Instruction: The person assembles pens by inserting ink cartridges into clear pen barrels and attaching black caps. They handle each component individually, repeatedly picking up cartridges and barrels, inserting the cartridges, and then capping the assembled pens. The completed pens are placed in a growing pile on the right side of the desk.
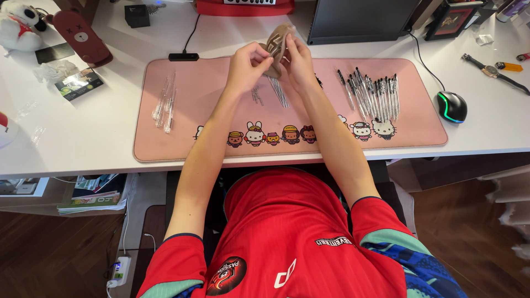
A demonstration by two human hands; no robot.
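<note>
Seen from the head camera, both hands are raised together over the far middle of the pink desk mat (165,144), which serves as the landmark for everything else. The left hand (247,65) and the right hand (298,59) meet on a small tan pouch (276,44), the fingers of each hand pressed in on it from opposite sides, so the pouch is pinched between them and held above the mat, not resting on it. Just below the hands, on the mat's middle, lies a small bundle of thin pen refills (277,91), with a few tiny loose pieces (257,95) beside them. Toward the mat's right end a row of clear pens (372,94) lies side by side, close together. Near the mat's left end rest several clear plastic pen barrels (165,101). Off the mat's right edge sits a black computer mouse (451,106) with a green glowing strip, and farther right a wristwatch (490,70) lies on the white desk (72,140). Beyond the mat's far edge stands a dark monitor (359,19). Past the mat's left far corner lie a white plush toy (19,22) and a dark red case (83,37). Nearest the camera, the person's red jersey (287,232) fills the foreground.
</note>
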